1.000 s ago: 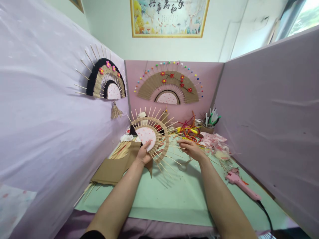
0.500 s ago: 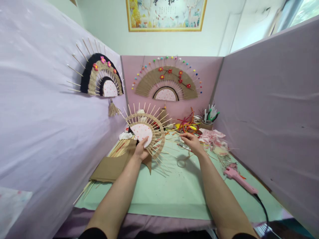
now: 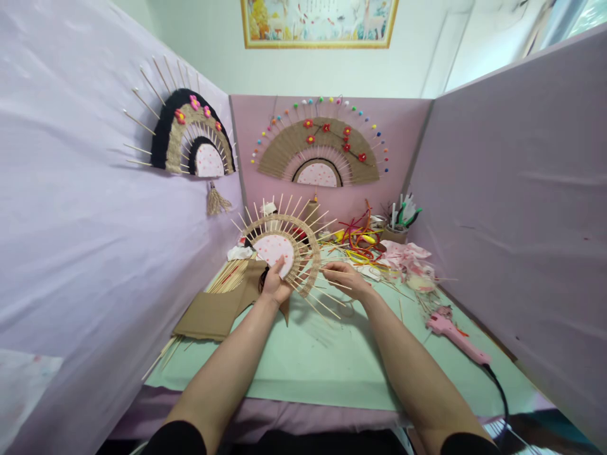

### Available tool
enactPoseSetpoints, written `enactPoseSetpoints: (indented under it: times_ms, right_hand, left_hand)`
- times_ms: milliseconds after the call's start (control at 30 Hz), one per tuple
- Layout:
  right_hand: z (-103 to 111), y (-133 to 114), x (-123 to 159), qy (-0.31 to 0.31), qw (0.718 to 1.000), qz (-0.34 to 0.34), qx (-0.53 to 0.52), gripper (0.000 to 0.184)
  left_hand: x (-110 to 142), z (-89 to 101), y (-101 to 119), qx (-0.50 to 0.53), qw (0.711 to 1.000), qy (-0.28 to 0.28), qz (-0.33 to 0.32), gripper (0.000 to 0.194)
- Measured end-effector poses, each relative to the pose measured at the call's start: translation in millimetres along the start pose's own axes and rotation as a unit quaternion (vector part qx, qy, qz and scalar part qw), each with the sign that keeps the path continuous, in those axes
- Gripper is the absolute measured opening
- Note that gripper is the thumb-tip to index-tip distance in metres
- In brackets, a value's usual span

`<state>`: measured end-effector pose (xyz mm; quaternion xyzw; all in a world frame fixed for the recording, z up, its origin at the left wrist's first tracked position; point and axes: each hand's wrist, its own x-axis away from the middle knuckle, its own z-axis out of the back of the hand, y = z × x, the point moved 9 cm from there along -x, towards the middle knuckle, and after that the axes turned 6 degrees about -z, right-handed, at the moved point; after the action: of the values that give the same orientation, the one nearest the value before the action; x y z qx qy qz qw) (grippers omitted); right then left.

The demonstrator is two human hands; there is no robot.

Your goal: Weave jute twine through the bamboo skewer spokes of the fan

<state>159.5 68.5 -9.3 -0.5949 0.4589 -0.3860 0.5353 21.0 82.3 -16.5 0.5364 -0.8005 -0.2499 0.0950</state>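
My left hand [image 3: 276, 284] grips a half-round fan [image 3: 271, 248] by its pink dotted centre, thumb on the front face. Thin sticks radiate from that centre, and bands of tan twine are woven through them. The fan is tilted, with its right side lowered. Close to the sticks on that right side is my right hand [image 3: 348, 279], its fingers pinched together. A loose loop of tan twine [image 3: 348, 309] hangs below this hand; the exact spot where the fingers hold it is hard to see.
Brown cardboard [image 3: 208, 315] and sticks lie at the left. A pink glue gun [image 3: 458, 338] rests at the right, its cord running off the front edge. Coloured pipe cleaners [image 3: 358, 237] and a pot of tools [image 3: 394, 234] stand at the back. Finished fans [image 3: 317, 148] hang on the partitions.
My right hand has moved left and slightly down, up to the fan's sticks. The fan has shifted a little to the right with my left hand. The view has tipped down slightly.
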Motion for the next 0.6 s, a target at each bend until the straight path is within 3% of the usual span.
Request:
enactPoseSetpoints:
  times_ms: [100, 333, 600]
  right_hand:
    - [-10.9, 3.4, 1.4, -0.024, 1.000, -0.007, 0.009, 0.025]
    - [2.9, 3.4, -3.4, 0.020, 0.999, 0.006, -0.037, 0.027]
    - [-0.4, -0.2, -2.9, 0.018, 0.999, 0.023, -0.023, 0.026]
  left_hand:
    - [0.0, -0.4, -2.7, -0.002, 1.000, -0.007, 0.009, 0.046]
    - [2.0, -4.3, 1.9, 0.020, 0.999, -0.033, 0.004, 0.048]
    - [7.5, -7.2, -4.3, -0.023, 0.998, -0.054, 0.012, 0.054]
